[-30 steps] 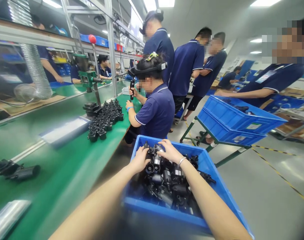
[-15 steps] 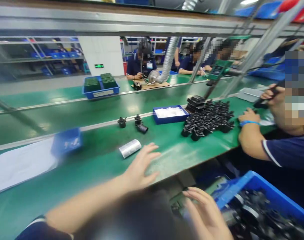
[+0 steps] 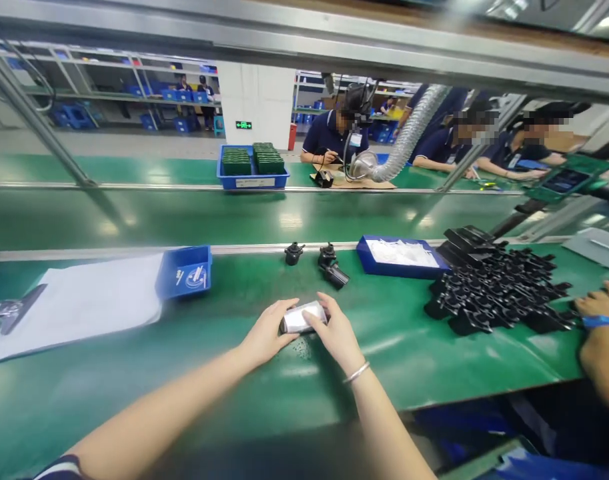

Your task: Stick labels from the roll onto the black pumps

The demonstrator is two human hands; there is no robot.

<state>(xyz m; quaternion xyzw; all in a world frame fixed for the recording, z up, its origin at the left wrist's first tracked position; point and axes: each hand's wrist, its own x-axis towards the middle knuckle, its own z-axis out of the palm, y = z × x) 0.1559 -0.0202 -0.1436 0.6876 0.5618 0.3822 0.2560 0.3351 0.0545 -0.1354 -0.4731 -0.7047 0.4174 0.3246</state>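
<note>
A small silvery plastic roll [image 3: 301, 318] lies on the green bench top [image 3: 134, 373] straight in front of me. My left hand [image 3: 267, 331] grips its left end with curled fingers. My right hand [image 3: 335, 331], a thin bracelet on its wrist, holds the right end. Just beyond the roll stand two black plastic parts [image 3: 314, 259] near the bench's metal rail.
A small blue bin [image 3: 184, 272] and a clipboard with white paper [image 3: 79, 307] lie to the left. A blue tray [image 3: 399, 257] and a heap of black parts [image 3: 494, 287] sit to the right, by a co-worker's hand [image 3: 601, 307]. Other people work across the conveyor.
My view swung from the blue crate of black parts to the bench. Both hands left the crate and closed on the silvery roll.
</note>
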